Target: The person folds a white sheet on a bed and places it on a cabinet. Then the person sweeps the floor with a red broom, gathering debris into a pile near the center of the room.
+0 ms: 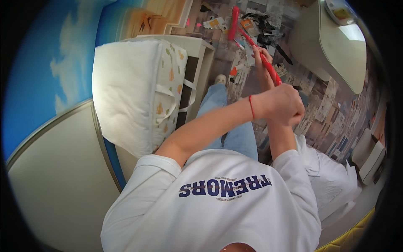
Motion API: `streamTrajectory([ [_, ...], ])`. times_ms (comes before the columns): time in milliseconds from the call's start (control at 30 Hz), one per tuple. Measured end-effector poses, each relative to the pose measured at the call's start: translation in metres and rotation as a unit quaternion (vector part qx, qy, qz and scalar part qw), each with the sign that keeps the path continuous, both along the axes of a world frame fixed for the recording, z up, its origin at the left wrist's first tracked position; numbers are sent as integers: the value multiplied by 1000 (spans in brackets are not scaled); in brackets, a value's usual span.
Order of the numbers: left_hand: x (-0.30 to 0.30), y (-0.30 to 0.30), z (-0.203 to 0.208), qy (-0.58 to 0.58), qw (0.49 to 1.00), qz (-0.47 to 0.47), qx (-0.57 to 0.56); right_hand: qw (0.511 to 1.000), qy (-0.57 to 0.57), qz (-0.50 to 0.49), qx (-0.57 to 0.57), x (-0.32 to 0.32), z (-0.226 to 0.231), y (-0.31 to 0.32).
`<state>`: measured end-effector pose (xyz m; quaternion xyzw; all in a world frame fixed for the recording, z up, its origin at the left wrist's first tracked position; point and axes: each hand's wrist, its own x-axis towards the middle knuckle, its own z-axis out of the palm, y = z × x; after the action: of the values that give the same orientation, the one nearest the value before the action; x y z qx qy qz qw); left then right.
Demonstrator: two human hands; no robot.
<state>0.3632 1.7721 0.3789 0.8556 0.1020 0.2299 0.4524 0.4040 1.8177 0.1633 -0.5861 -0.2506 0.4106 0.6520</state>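
Note:
Both my hands grip the red handle of a broom (272, 72) that slants away from me toward the floor. My left hand (282, 104), with a red string at the wrist, is closed in a fist round the near end of the handle. Farther down, my right hand (261, 59) wraps the handle, partly behind my left forearm. At the far end the long red broom head (234, 24) lies at the floor, beside a heap of litter (261, 28) with black scraps, papers and wrappers. A long black strip (284, 55) lies near the heap.
On the left, a white padded bag with a fruit pattern (170, 63) rests on a white shelf unit (205, 59). A white table (310, 46) stands at the far right. Near my right side are a full white bag (325, 176) and a pale chair (369, 161). Orange scraps (236, 70) dot the floor.

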Motion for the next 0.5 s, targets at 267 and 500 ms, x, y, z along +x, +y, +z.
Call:
streamTrajectory([
  [267, -44, -33, 133, -146, 961, -154, -178, 984, -161, -20, -70, -9, 138, -113],
  [500, -107, -1, 47, -98, 927, -150, -330, 969, 91, -177, -148, -96, 76, -217],
])
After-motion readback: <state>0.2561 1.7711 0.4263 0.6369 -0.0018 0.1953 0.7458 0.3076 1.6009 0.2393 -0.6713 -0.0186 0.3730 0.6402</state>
